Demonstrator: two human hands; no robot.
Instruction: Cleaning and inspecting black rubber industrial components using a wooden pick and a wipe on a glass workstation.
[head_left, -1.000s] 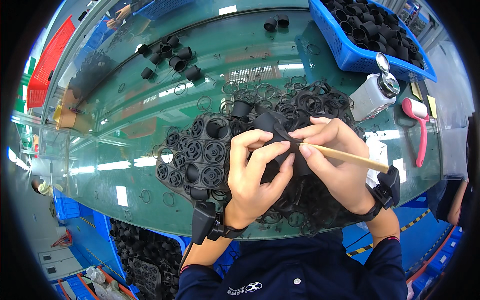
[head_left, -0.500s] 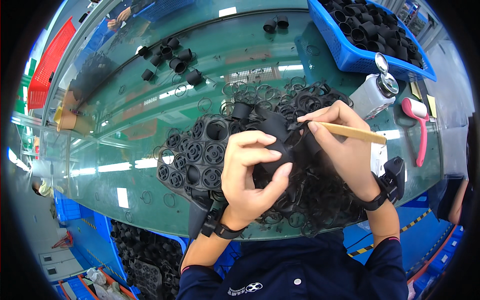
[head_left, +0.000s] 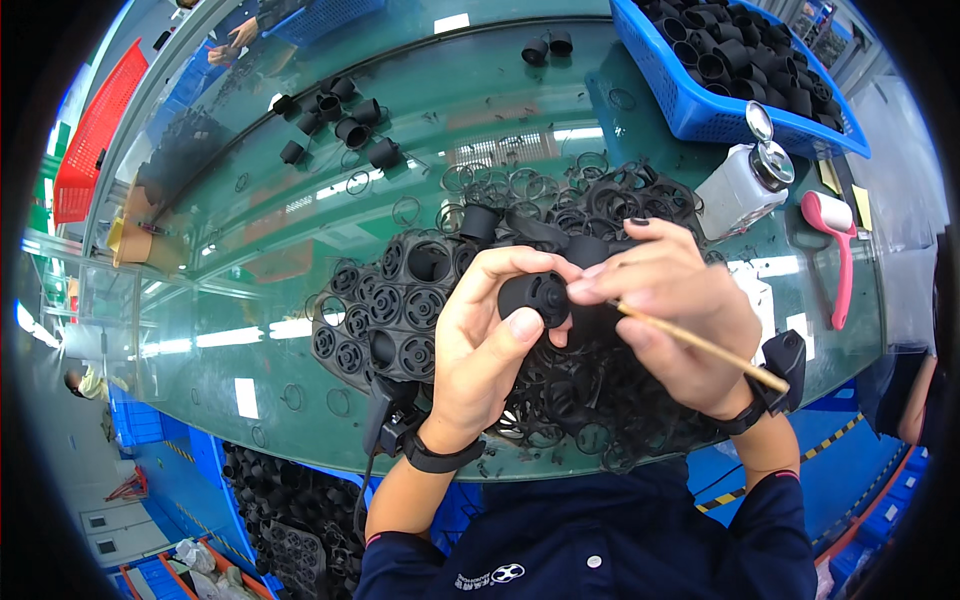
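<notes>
My left hand (head_left: 470,345) is closed round a small black rubber cup (head_left: 518,294), its ribbed round end turned toward my right hand. Thumb and fingers grip the cup's sides. My right hand (head_left: 685,315), partly smeared by motion, keeps a thin wooden stick (head_left: 715,352) between its fingers, slanting down to the right. Its index fingertip is at the ribbed end of the cup; whether it touches cannot be told. Beneath both hands lie black rubber scraps and rings (head_left: 600,400). Left of my left hand rests a moulded black sheet (head_left: 385,300) with round wheel-like shapes.
Several loose black cups (head_left: 352,132) lie on the green glossy table (head_left: 260,300). A blue basket (head_left: 690,120) full of black cups stands at the far right. Nearer are a white pump bottle (head_left: 735,190) and a pink-handled roller (head_left: 842,270). Another person's hands (head_left: 240,35) show far left.
My left hand has turned the cup so its ribbed end shows. My right fingers have left the dark piece farther back and come to the cup's end; the stick now tilts more steeply downward.
</notes>
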